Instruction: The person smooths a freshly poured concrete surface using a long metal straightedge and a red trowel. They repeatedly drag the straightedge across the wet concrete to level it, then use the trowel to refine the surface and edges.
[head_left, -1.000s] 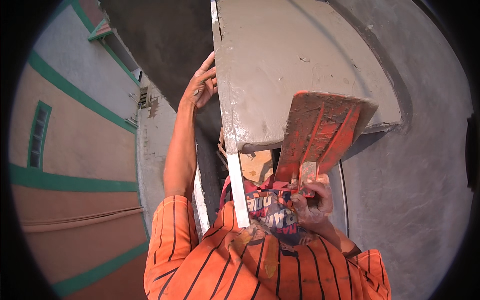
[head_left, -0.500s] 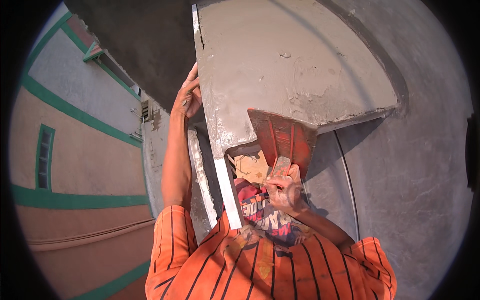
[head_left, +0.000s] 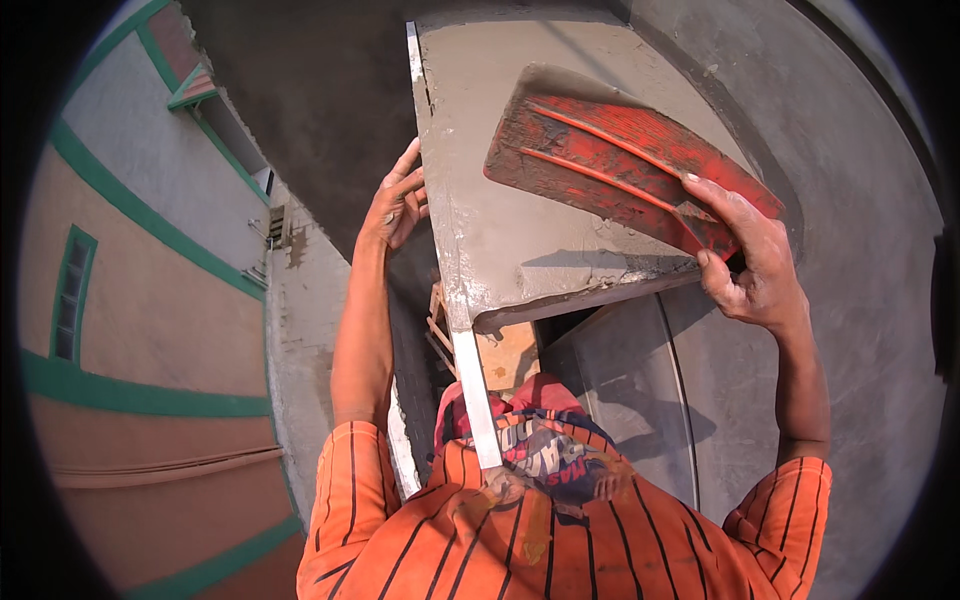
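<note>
My left hand (head_left: pixel 398 205) grips the long pale straightedge strip (head_left: pixel 468 375) along the left edge of the wet cement slab (head_left: pixel 470 200), its fingertips at the strip's outer side and partly hidden. My right hand (head_left: pixel 750 260) is closed on the handle of a red, cement-smeared plastic float (head_left: pixel 625 165), which lies tilted over the right part of the slab, its ribbed back facing up. Whether the float's far edge touches the cement is unclear. Below the float, the slab's near edge (head_left: pixel 590 305) is rough, with ridges of wet cement.
A grey curved wall (head_left: pixel 860 320) stands at the right, with a dark thin line (head_left: pixel 680 400) lower down. At the left are a building wall with green bands (head_left: pixel 150 330) and a pale ledge (head_left: pixel 305 320). A brown board (head_left: pixel 505 355) and some wood pieces lie below the slab.
My right hand has moved up and right, swinging the float from low at the slab's near edge to slanting across its surface. My left hand stays at the strip.
</note>
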